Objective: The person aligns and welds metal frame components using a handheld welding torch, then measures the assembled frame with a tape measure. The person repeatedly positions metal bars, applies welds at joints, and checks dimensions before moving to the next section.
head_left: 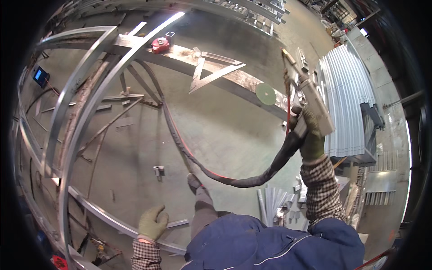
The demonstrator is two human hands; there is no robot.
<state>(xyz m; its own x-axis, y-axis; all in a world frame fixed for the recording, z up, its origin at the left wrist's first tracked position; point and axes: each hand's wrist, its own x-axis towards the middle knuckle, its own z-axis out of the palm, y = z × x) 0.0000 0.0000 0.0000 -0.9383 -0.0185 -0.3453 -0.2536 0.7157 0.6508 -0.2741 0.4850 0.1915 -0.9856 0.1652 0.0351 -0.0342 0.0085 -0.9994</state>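
Observation:
My right hand point(313, 139), in an olive work glove, is wrapped round a welding gun point(318, 102) at the right end of the bench beam. The gun has a long pale body and a narrow brass-coloured tip pointing away from me. A thick black-sleeved cable point(243, 182) runs from it, sags over the floor and rises to the bench at the left. My fingers partly hide the grip. My left hand point(153, 222), gloved alike, hangs low at the left holding nothing, its thumb apart from loosely bent fingers. Close beside it is a shiny metal bar point(103, 216).
On the beam point(180, 58) lie a red tape measure point(160, 45), a metal triangle square point(198, 74) and a green disc point(265, 93). A bent tubular metal frame point(92, 103) stands at the left. Corrugated sheets point(344, 99) are stacked at the right; metal strips point(272, 202) lie below.

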